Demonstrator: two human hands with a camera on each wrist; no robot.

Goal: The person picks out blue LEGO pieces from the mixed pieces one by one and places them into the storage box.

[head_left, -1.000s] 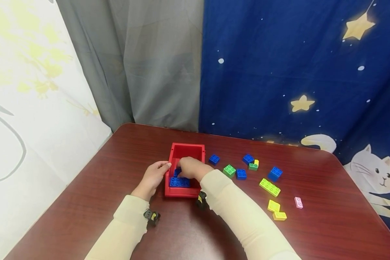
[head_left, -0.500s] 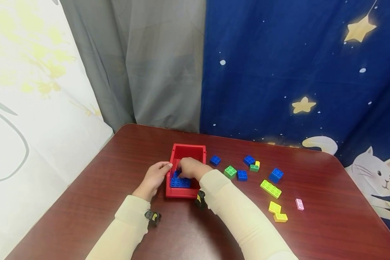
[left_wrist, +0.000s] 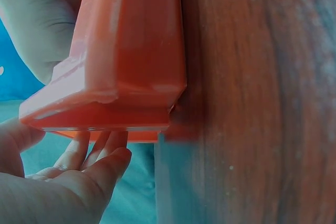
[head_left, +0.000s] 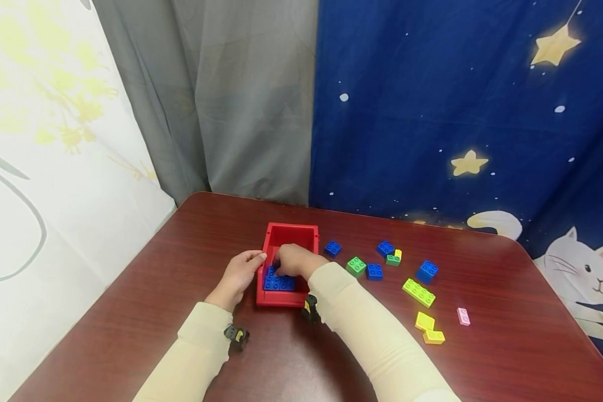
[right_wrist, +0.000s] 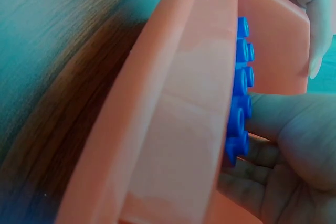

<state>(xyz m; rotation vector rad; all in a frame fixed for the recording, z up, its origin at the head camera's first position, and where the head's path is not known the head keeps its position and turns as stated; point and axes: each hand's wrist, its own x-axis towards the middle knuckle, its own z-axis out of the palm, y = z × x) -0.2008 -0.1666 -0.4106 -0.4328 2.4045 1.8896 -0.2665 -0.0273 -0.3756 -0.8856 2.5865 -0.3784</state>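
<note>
My left hand (head_left: 238, 274) holds the left wall of a red box (head_left: 281, 298), its thumb at the rim and its fingers against the outer side (left_wrist: 107, 150). Inside the box, my right hand (head_left: 297, 261) grips a blue brick (head_left: 271, 271) with bent fingers; its fingertips are mostly hidden. More blue brick studs (head_left: 287, 283) line the near end of the box floor. Seen from the right wrist, a row of blue studs (right_wrist: 240, 80) shows above the box wall, beside my right thumb and fingers (right_wrist: 262, 150).
To the right of the box lie loose blue (head_left: 333, 248), green (head_left: 355, 267) and lime (head_left: 419, 292) bricks. Two yellow bricks (head_left: 424, 321) and a small pink brick (head_left: 463, 316) lie nearer the right front. Curtains hang behind the brown table (head_left: 206, 223).
The blue brick under my right fingers shows slightly more and sits closer to the front bricks. Both hands stay nearly where they were; the whole head view shifts a little.
</note>
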